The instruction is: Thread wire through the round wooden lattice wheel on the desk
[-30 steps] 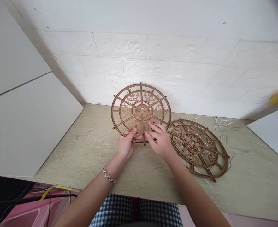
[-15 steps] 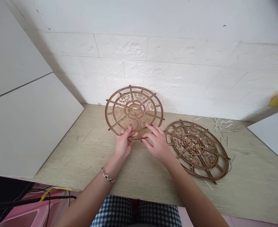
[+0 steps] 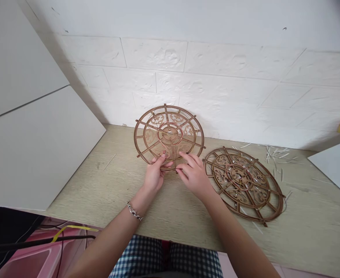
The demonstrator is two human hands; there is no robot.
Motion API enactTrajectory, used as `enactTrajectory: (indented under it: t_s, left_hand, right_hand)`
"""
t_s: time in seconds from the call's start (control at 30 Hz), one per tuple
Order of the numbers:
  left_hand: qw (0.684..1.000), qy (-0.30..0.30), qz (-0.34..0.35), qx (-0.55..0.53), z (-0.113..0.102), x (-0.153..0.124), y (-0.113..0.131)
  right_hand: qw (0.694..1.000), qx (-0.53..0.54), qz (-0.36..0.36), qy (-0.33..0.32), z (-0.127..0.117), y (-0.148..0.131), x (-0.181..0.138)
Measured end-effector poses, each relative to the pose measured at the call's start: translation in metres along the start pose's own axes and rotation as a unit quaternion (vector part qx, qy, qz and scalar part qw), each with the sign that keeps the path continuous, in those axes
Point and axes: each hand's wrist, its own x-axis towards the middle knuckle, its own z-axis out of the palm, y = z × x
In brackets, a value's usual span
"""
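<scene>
A round bronze-coloured openwork frame (image 3: pixel 172 153), with spokes, scroll panels and thin wires, is held tilted up toward the white wall. My left hand (image 3: pixel 154 173) grips its lower rim, thumb on the front and fingers behind. At the bottom of the rim, my right hand (image 3: pixel 194 175) pinches close to a small tab at a spoke's end; its fingertips partly cover whatever is between them. Another similar round frame (image 3: pixel 258 206) lies on the tabletop to the right, apparently with more frames stacked under it.
White twist-tie-like strips (image 3: pixel 274 153) are scattered at the table's back right, and one strip (image 3: pixel 110 161) lies at left. White panels (image 3: pixel 42 154) stand at the left; another white panel (image 3: pixel 337 166) edges in at right. Below the table are a pink container (image 3: pixel 27 262) and cables.
The view has shifted slightly, so everything appears a little to the right. Both hands keep about the same hold on the frame's lower rim.
</scene>
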Motion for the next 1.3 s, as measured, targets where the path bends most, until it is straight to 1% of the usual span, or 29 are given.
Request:
enactTrajectory:
  t_s: [0.17, 0.23, 0.3, 0.4, 0.5, 0.67, 0.77, 0.83, 0.9, 0.97, 1.03, 1.07, 1.1, 1.13, 1.17, 1.2, 1.23, 1.27, 1.3]
  left_hand:
    - [1.000, -0.008, 0.019, 0.002, 0.000, 0.001, -0.001]
    - [1.000, -0.011, 0.024, 0.009, 0.000, 0.001, -0.001]
    - [0.999, -0.012, 0.028, 0.013, 0.001, 0.000, 0.000]
    - [0.999, -0.009, 0.032, 0.011, 0.002, 0.000, 0.002]
    - [0.999, -0.004, 0.037, 0.010, 0.001, 0.001, 0.002]
    - [0.999, 0.002, 0.045, 0.024, 0.000, 0.002, 0.002]
    - [0.998, 0.001, 0.047, 0.031, 0.000, 0.002, 0.002]
    - [0.998, 0.004, 0.052, 0.032, 0.000, 0.003, 0.002]
    - [0.998, 0.006, 0.054, 0.027, -0.001, 0.004, 0.002]
    - [0.998, 0.005, 0.050, 0.023, -0.001, 0.005, 0.002]
    - [0.999, 0.001, 0.038, 0.022, -0.001, 0.006, 0.002]
    - [0.999, -0.003, 0.031, 0.023, -0.002, 0.006, 0.003]
    - [0.999, -0.010, 0.022, 0.025, -0.002, 0.006, 0.003]
    - [0.999, -0.020, 0.012, 0.027, -0.002, 0.006, 0.004]
    - [0.999, -0.031, 0.003, 0.030, -0.002, 0.006, 0.005]
    - [0.999, -0.041, -0.008, 0.034, -0.003, 0.005, 0.006]
    - [0.998, -0.052, -0.019, 0.039, -0.003, 0.005, 0.007]
    - [0.997, -0.060, -0.029, 0.045, -0.003, 0.005, 0.007]
    - [0.996, -0.068, -0.038, 0.053, -0.003, 0.004, 0.008]
  right_hand:
    - [0.999, -0.029, -0.036, -0.016, -0.004, 0.000, -0.001]
    - [0.998, -0.040, -0.044, -0.013, -0.005, -0.002, -0.001]
    - [0.999, -0.042, -0.022, 0.001, -0.005, -0.006, -0.001]
    - [0.998, -0.027, 0.046, 0.029, -0.001, -0.013, -0.002]
    - [0.995, -0.003, 0.090, 0.031, 0.002, -0.015, -0.002]
    - [0.991, 0.047, 0.123, 0.012, 0.001, -0.007, -0.002]
    - [0.992, 0.026, 0.121, -0.018, -0.009, -0.005, -0.002]
    - [0.994, 0.010, 0.110, -0.023, -0.018, -0.004, -0.002]
    - [0.993, 0.007, 0.118, 0.015, -0.027, 0.000, -0.001]
    - [0.983, 0.017, 0.161, 0.087, -0.033, 0.011, -0.001]
    - [0.954, 0.055, 0.245, 0.160, -0.034, 0.028, 0.000]
    - [0.930, 0.095, 0.303, 0.184, -0.034, 0.039, 0.000]
    - [0.897, 0.151, 0.365, 0.198, -0.034, 0.049, 0.000]
    - [0.852, 0.227, 0.427, 0.198, -0.034, 0.058, 0.000]
    - [0.797, 0.310, 0.482, 0.192, -0.035, 0.066, 0.000]
    - [0.740, 0.391, 0.518, 0.180, -0.037, 0.071, 0.000]
    - [0.685, 0.466, 0.536, 0.163, -0.039, 0.075, 0.001]
    - [0.639, 0.529, 0.539, 0.147, -0.041, 0.077, 0.001]
    - [0.606, 0.578, 0.531, 0.131, -0.043, 0.077, 0.002]
